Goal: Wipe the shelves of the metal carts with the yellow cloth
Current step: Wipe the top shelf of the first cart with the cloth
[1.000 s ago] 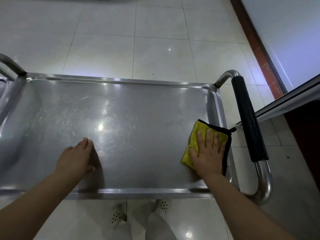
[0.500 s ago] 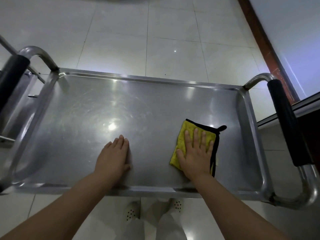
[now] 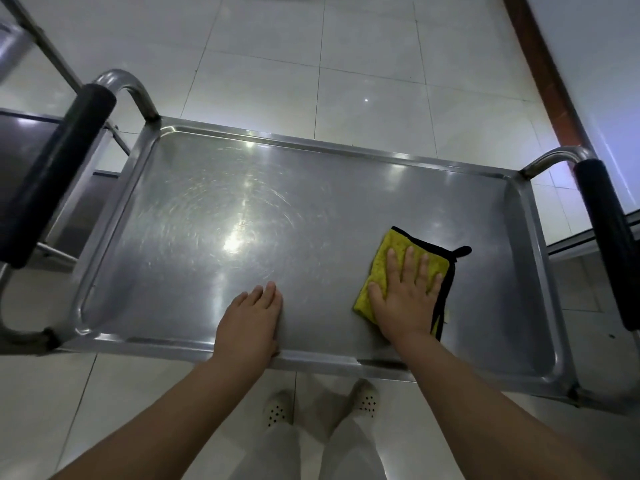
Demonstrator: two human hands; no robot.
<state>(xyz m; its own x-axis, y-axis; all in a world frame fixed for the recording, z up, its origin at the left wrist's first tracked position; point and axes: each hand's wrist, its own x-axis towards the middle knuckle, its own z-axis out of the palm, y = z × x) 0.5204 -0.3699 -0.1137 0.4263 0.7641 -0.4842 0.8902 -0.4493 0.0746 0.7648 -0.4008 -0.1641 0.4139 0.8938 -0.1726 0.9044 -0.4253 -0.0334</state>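
Observation:
The top shelf (image 3: 242,209) of a stainless-steel cart fills the middle of the view. A folded yellow cloth (image 3: 382,261) with black edging lies on its right half, near the front rim. My right hand (image 3: 407,296) presses flat on the cloth with fingers spread, covering most of it. My left hand (image 3: 251,323) rests palm down on the bare metal at the front middle, holding nothing. Swirled wipe marks and a light glare show left of centre.
Black-padded push handles stand at both ends of the cart, the left handle (image 3: 52,174) and the right handle (image 3: 606,237). A second metal cart (image 3: 20,140) sits close on the left. A white tiled floor surrounds everything, with a wall and brown baseboard (image 3: 540,64) at the right. My feet (image 3: 277,407) are below the front rim.
My right hand has slid the cloth left, from the shelf's right rim to a spot further in. My left hand stays flat on the shelf. The view has panned left.

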